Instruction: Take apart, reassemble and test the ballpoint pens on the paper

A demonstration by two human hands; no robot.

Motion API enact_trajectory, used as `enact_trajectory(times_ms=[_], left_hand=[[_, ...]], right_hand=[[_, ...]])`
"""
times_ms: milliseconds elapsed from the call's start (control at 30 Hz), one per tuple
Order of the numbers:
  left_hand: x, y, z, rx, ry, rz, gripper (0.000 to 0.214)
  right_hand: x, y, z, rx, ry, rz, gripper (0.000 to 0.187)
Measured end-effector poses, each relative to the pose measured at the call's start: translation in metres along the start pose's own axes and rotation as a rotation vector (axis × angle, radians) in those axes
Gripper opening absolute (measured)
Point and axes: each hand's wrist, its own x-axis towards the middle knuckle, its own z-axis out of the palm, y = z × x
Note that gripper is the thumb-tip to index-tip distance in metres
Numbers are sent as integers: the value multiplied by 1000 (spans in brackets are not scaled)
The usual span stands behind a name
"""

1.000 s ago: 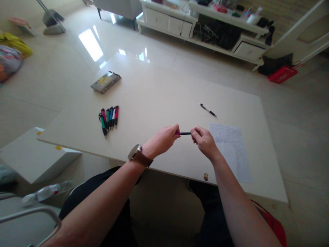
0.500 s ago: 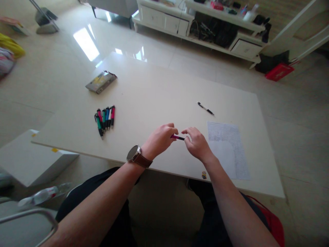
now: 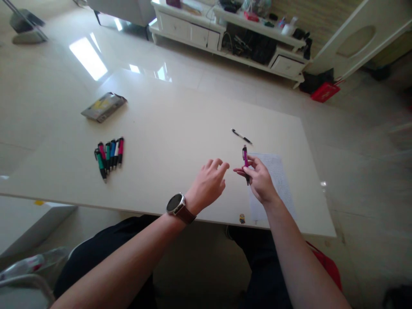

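A: How does the person hold the two arms?

B: Both forearms come up from the bottom edge of the frame and meet just below the centre. The left hand, with a wristwatch on its wrist, hangs back-up over the table. Its fingers are loosely spread and a little curled, and they grasp nothing. The right hand sits just to its right, with the fingers turned toward the left hand.

A: And the right hand's grasp?

B: It pinches a magenta pen between the thumb and the first fingers, which are pressed onto the lower part of the barrel.

A: Which way does that pen run?

B: Its long axis stands almost straight up and down in the frame. The magenta end points toward the top of the picture, and a short dark end shows below the fingers.

A: Where is it relative to the grasp?

B: Most of its length rises above the pinch. It lies clear of the left hand's fingertips, at the left edge of a sheet of paper.

A: Anything near?

B: A black-and-white pen lies on the table just above it. A row of pens lies well apart at centre left.
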Motion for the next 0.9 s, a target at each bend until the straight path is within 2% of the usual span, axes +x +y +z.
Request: enact_trajectory(times_ms=[67,167,300,433,533,633,767,900], left_hand=[[-1,14,18,-11,-154,83,27],[-10,36,51,-11,-317,209,24],[-25,60,93,-37,-406,405,33],[-33,73,120,-10,-503,430,45],[-31,78,131,-5,-505,432,51],[-28,80,134,6,-475,419,47],[-28,80,131,39,-444,390,41],[-31,77,124,75,-424,367,38]], right_hand=[[-1,-3,-11,173,41,45,26],[-5,-11,-26,421,-53,126,16],[-11,-21,-42,644,-203,200,46],[-14,-27,-53,715,-233,201,55],[-16,-30,-59,726,-243,192,56],[-19,-32,-62,695,-245,190,48],[-21,-33,-61,641,-164,159,38],[-20,-34,-55,538,-103,96,42]])
